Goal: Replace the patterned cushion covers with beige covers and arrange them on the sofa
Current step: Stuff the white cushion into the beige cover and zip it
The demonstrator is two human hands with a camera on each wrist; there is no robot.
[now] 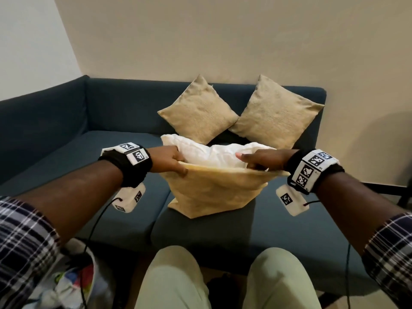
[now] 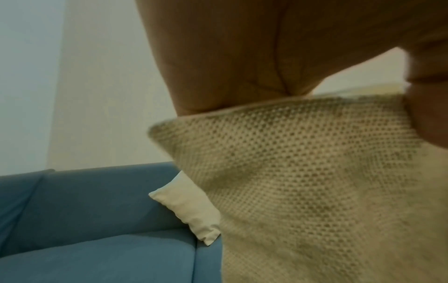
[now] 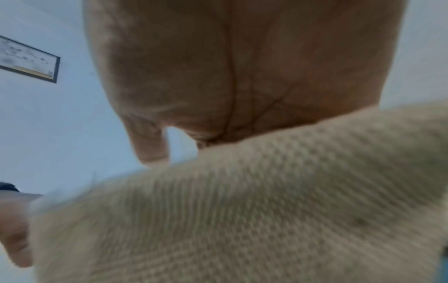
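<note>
Item 1, lower left of the head view: heap of bright patterned fabric (image 1: 73,284), on the floor by the person's knee; probably a removed cover, not certain.

Item 2, centre left: left hand (image 1: 169,160). Fingers curled, pinching the left end of the open mouth of the beige cover (image 1: 214,192).

Item 3, centre: beige cover, standing mouth-up on the seat of the blue sofa (image 1: 55,157), lower corner resting on the seat cushion. White cushion insert (image 1: 214,152) lies partly inside; its upper part and left corner bulge out above the rim.

Item 4, centre right: right hand (image 1: 265,159). Fingers curled on the right end of the cover mouth, thumb across the insert.

Item 5, upper centre and upper right: two finished beige cushions (image 1: 198,110), (image 1: 274,112), propped on a corner against the sofa back, touching each other.

Risks, as judged:
- Insert bunches in the cover; cause, corners not pushed home before closing.
- Rim slips from one pinch and the cover sags; cause, uneven pull between the hands.
- Propped cushions topple; cause, the insert nudging them from just in front.
</note>
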